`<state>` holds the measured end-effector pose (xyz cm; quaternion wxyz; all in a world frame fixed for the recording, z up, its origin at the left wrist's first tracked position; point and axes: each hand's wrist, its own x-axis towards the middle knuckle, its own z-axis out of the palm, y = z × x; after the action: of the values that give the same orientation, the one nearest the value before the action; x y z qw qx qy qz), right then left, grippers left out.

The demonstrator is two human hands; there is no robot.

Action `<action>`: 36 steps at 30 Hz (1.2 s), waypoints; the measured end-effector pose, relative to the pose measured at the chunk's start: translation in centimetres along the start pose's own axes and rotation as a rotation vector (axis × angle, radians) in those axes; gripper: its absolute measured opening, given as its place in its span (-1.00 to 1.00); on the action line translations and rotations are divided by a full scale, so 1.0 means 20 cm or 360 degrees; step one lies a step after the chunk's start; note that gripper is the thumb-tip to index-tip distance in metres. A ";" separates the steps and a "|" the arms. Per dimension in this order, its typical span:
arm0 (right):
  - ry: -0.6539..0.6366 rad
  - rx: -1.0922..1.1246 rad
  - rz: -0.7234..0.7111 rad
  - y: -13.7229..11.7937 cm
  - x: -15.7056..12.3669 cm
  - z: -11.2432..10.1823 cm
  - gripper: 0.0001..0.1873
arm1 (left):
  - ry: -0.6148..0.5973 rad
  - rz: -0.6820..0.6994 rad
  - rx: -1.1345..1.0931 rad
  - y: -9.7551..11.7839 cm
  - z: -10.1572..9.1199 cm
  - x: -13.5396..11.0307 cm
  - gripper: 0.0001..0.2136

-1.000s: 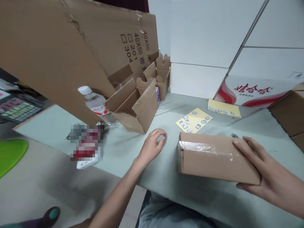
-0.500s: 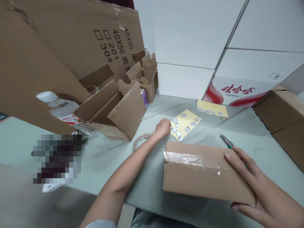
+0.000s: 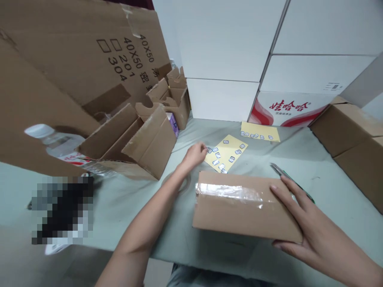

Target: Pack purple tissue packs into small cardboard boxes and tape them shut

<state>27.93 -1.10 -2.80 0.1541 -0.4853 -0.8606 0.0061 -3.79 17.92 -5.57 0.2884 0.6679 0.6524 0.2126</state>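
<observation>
My left hand [image 3: 196,154] pinches a small sticker [image 3: 209,150] at the left edge of a yellow sheet [image 3: 225,148] dotted with several such labels. My right hand [image 3: 302,215] grips the right end of a closed cardboard box [image 3: 239,217], fingers over the top and thumb underneath. Clear tape [image 3: 229,191] runs along the box's upper face. Just beyond my right fingers lies a cutting tool [image 3: 279,170] with silver blades and a green handle, partly hidden by the hand. Beneath my left forearm is a roll of tape [image 3: 184,184], partly covered.
Open cardboard boxes [image 3: 149,145] and a plastic bottle [image 3: 60,143] stand on the left before a large carton [image 3: 74,52]. White cartons [image 3: 221,99] form the back. Another yellow sheet [image 3: 263,129] lies near them, and a brown box [image 3: 353,139] stands at the right.
The sticker at my left fingertips has come away from its spot on the sheet and shifted up and left. My right hand still holds the box. The whole view has shifted slightly.
</observation>
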 end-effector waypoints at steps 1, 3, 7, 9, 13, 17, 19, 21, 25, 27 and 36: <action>0.0013 0.0035 0.0026 -0.01 0.00 0.00 0.01 | -0.0021 0.0045 -0.0085 0.05 -0.05 -0.03 -0.77; 0.0135 0.0167 0.0094 -0.03 0.03 -0.02 -0.06 | -0.0112 0.0170 -0.0264 0.16 -0.16 -0.13 -0.81; 0.0807 0.0677 0.0269 -0.03 0.14 -0.11 -0.67 | -0.0385 0.0497 -0.0602 0.42 -0.27 -0.41 -0.80; 0.0915 0.0906 0.0256 -0.04 0.21 -0.15 -0.88 | -0.0468 0.0658 -0.0510 0.54 -0.26 -0.54 -0.85; 0.0704 0.1009 0.0111 -0.09 0.30 -0.20 -0.94 | -0.0371 0.0775 0.0035 0.69 -0.17 -0.69 -0.89; 0.0657 0.0915 0.0069 -0.12 0.28 -0.20 -0.92 | -0.0321 0.0862 0.0214 0.76 -0.10 -0.72 -0.89; 0.0677 0.0897 0.0047 -0.11 0.25 -0.20 -0.91 | -0.0316 0.0881 0.0243 0.79 -0.08 -0.73 -0.89; 0.0719 0.0931 0.0043 -0.10 0.23 -0.20 -0.90 | -0.0318 0.0890 0.0228 0.80 -0.07 -0.74 -0.90; 0.0905 0.1383 0.0248 -0.01 0.18 -0.20 -0.91 | -0.0210 0.1042 0.0198 0.76 -0.01 -0.77 -0.32; 0.0991 0.1860 0.0499 0.04 0.14 -0.17 -0.89 | -0.0305 0.1110 0.0433 0.71 0.03 -0.76 0.13; 0.0860 0.2755 0.1166 0.00 -0.04 0.16 -0.63 | -0.0619 0.1190 0.0986 0.54 0.04 -0.72 0.01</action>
<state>27.37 -1.36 -5.97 0.6377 -0.4267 -0.2903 0.5718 4.01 3.82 2.45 0.0976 0.9363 0.3360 -0.0300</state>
